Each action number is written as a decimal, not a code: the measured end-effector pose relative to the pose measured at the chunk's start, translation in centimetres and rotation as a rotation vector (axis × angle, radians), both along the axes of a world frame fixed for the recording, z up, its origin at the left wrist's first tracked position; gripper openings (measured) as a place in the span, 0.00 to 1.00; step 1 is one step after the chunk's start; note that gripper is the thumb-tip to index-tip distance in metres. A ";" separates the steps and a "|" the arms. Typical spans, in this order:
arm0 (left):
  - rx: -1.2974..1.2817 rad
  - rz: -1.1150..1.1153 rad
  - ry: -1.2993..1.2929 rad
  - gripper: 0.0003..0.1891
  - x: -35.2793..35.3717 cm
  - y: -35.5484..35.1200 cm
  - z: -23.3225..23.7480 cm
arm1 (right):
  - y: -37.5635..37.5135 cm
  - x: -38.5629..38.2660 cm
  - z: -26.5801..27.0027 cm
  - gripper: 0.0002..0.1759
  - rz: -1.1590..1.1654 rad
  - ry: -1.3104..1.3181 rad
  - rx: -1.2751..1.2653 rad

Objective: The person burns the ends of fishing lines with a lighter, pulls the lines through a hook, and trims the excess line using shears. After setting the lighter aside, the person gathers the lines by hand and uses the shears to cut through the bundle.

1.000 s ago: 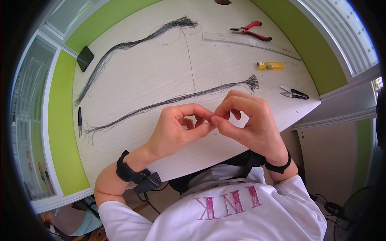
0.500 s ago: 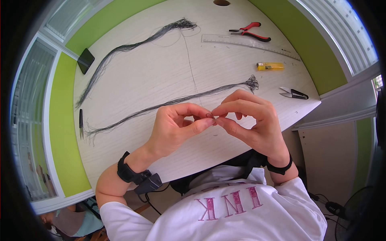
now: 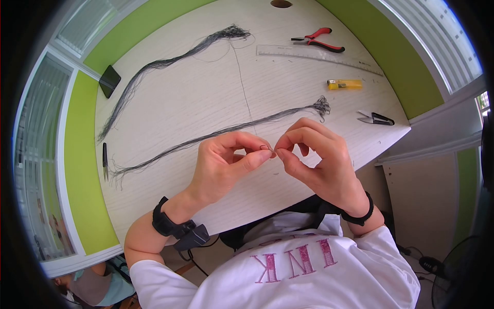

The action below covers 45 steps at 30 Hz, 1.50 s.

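My left hand pinches a dark thread between thumb and index finger. A small loop of it stands out at the fingertips. Facing it, my right hand is closed in a pinch at the thread's short end, its fingertips almost touching the left ones. The exact knot or tip between them is too small to make out. A single dark strand runs from the far bundle of threads down toward my left hand. Just beyond my hands lies a second bundle of dark threads, looped at its right end.
On the white table lie red-handled pliers, a clear ruler, a yellow lighter and thread snips. Black-handled tweezers and a dark phone-like object are at the left. Green partitions border the table.
My right fingertips have drawn slightly away to the right from the left ones. The loop at my left fingertips is still there. The whole view has shifted a little.
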<state>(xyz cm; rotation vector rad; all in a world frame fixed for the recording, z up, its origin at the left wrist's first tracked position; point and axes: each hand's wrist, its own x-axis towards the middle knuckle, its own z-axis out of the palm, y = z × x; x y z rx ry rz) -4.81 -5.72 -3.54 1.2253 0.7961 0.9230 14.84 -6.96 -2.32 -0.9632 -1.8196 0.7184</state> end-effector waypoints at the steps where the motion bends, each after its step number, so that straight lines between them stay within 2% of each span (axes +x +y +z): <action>1: 0.027 0.035 0.000 0.04 0.0 -0.1 -0.1 | -0.1 0.3 0.1 0.05 -0.008 0.002 -0.003; 4: -0.031 0.015 -0.001 0.04 -0.2 0.1 0.6 | 0.7 2.7 1.0 0.05 -0.146 -0.186 0.029; 8: -0.052 0.029 0.005 0.05 -0.3 0.1 0.6 | 3.3 7.7 0.7 0.09 -0.436 -0.664 0.165; 9: -0.081 0.028 0.022 0.05 -0.3 0.0 0.8 | 3.8 8.8 1.0 0.15 -0.446 -0.824 0.125; 13: -0.108 0.014 0.027 0.04 -0.2 -0.3 0.8 | 6.7 11.3 -0.7 0.21 -0.360 -0.988 0.230; 17: -0.080 0.013 -0.013 0.04 -0.3 -0.2 0.6 | 7.5 11.3 -1.4 0.20 -0.302 -1.045 0.283; 19: -0.060 0.021 -0.023 0.04 -0.3 -0.2 0.6 | 7.4 11.2 -1.1 0.18 -0.349 -1.271 0.350; 20: -0.058 0.028 -0.023 0.04 -0.3 -0.3 0.5 | 7.1 10.8 -0.9 0.18 -0.344 -1.269 0.355; 22: -0.048 0.067 -0.027 0.04 -0.2 -0.3 0.4 | 5.5 9.8 -0.1 0.12 -0.488 -0.922 0.237; 23: -0.050 0.078 -0.035 0.04 -0.2 -0.3 0.3 | 4.4 9.0 0.9 0.12 -0.476 -0.928 0.242; 25: 0.044 0.093 -0.029 0.04 0.0 -0.4 0.1 | 1.5 6.4 3.1 0.10 -0.308 -0.040 -0.172; 27: 0.029 0.093 0.003 0.04 0.0 -0.5 0.6 | -1.3 3.9 3.3 0.12 -0.035 0.381 -0.404; 28: 0.014 0.091 0.041 0.04 0.0 -0.6 0.9 | -1.9 3.3 2.2 0.13 0.100 0.446 -0.435; 29: 0.016 0.088 0.049 0.04 0.0 -0.6 1.1 | -2.5 1.9 1.6 0.14 0.075 0.477 -0.498; 32: -0.018 0.090 0.031 0.04 0.1 -1.1 1.4 | -2.4 -0.4 0.3 0.27 -0.014 0.632 -0.615; 35: -0.010 0.101 -0.002 0.04 0.2 -1.4 1.5 | -2.1 -1.2 -0.7 0.30 0.046 0.604 -0.736; 42: -0.012 0.073 -0.028 0.03 0.2 -1.5 1.7 | -2.5 -2.7 -0.7 0.27 0.093 0.711 -0.882; 45: -0.018 0.072 -0.051 0.03 0.2 -1.6 1.6 | -2.1 -2.6 -1.1 0.27 0.085 0.692 -0.849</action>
